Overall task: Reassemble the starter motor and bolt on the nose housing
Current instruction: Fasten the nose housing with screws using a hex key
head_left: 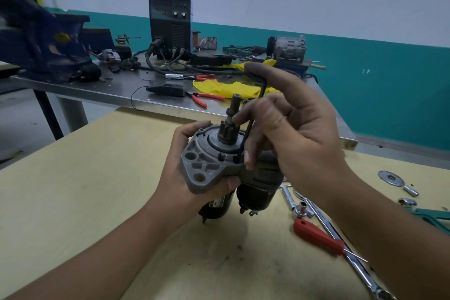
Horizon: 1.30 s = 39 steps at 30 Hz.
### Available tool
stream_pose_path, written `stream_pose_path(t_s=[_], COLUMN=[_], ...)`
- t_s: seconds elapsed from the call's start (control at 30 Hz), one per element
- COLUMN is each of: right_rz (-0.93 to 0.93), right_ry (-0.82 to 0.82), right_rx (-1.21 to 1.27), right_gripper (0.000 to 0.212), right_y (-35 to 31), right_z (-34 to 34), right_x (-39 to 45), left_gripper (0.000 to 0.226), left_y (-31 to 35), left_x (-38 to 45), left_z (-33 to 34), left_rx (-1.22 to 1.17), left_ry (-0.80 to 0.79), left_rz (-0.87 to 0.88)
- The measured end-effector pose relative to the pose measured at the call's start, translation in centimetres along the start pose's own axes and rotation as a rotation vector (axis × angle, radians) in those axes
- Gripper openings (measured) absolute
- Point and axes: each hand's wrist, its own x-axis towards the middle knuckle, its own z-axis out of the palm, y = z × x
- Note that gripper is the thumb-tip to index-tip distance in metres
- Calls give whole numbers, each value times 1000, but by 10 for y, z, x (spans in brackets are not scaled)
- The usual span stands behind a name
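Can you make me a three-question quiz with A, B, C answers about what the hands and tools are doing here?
1. Where does the tip of the hex key sit?
A. in a bolt on the nose housing
B. flat on the wooden table
C. inside the welding machine

2. What colour is the screwdriver handle on the wooden table?
A. blue
B. red
C. green

3. How is the starter motor held?
A. lying untouched on the table
C. hanging from a hook
B. gripped by the left hand, pinion shaft pointing up

Answers: 1 A, the key's lower end meets a bolt on the nose housing, guided by the right hand. 2 B, the screwdriver handle is red. 3 B, the left hand wraps the starter motor.
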Motion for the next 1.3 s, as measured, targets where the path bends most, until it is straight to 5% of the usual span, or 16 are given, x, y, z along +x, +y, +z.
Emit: stream_pose_path(t_s=[0.27,0.43,1.03,1.3], right_rz=[-66,110,287,267], right_ry=[80,-17,-241,-123], right_rx=[3,219,360,394], right_gripper=[2,32,23,14], right_y=[-7,-5,-26,-16], right_z=[-10,-14,-29,-23], right_x=[6,10,17,17], left_gripper=[83,87,81,86], left_y=[-4,-9,-16,-14], left_x=[3,4,5,7], left_z=[3,8,3,6], left_rx=[17,54,86,91], left_ry=[-69,-63,-18,-37], left_rz=[53,115,175,173])
